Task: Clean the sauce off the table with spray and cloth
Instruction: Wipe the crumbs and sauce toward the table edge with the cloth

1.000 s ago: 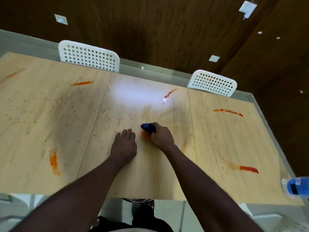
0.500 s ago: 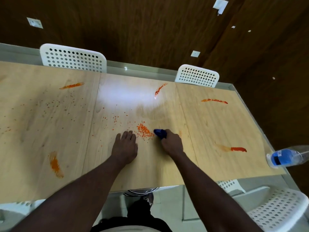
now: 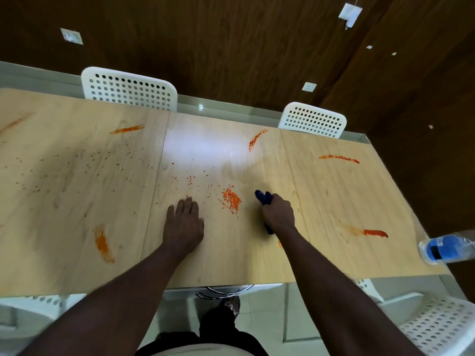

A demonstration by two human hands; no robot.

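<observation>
Blue crumpled cloth (image 3: pixel 262 197) in right hand (image 3: pixel 279 213)

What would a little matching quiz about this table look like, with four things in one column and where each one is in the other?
Things:
1. left hand
2. blue cloth
3. clear bottle
4. patch of orange sauce bits

Places:
A. at the right edge of the table
B. between the two hands
C. gripped in the right hand
D. flat on the table, fingers straight

Pairs: 1-D, 2-C, 3-A, 4-B
</observation>
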